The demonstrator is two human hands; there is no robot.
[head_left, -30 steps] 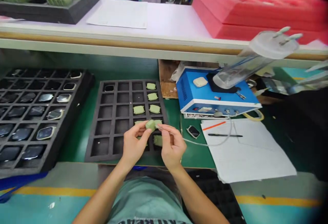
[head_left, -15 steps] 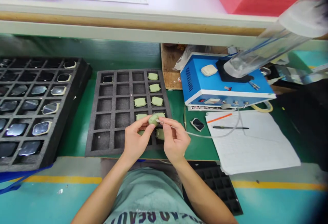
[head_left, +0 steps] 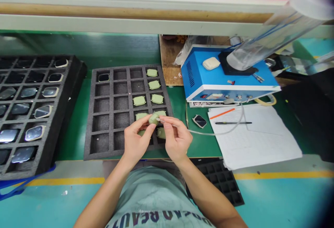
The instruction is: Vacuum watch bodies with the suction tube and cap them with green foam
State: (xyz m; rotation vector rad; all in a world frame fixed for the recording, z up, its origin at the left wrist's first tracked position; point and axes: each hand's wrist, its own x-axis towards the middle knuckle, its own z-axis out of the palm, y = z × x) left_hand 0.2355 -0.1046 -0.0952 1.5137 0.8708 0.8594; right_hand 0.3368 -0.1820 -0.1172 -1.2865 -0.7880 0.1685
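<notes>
Firmly, a green piece (head_left: 154,118) is pinched between the thumb and fingertips (head_left: 147,121) of the left hand (head_left: 137,141). It is gripped at the very tips, with the fingers pressed together on it and kept off the palm. A thin tip (head_left: 162,120) is pinched by the thumb and forefinger of the right hand (head_left: 177,139) and is held just beside the piece's right edge, though whether the two are touching cannot be told.

From that tip, a clear thin tube (head_left: 208,133) is run rightward across a green mat (head_left: 73,144) toward a blue box (head_left: 203,76). The held piece is kept above the lower right compartments of a dark foam tray (head_left: 88,123), and other green pieces (head_left: 157,99) are seated in compartments nearby, some partly hidden by the hands. Further left, a second foam tray (head_left: 78,81) is filled with glossy dark panels (head_left: 28,92) — most are rimmed in pale metal. To the right, a small dark panel (head_left: 199,121) is lying on the mat, just beside sheets of paper (head_left: 255,137) on which a pen (head_left: 233,123) is resting.
</notes>
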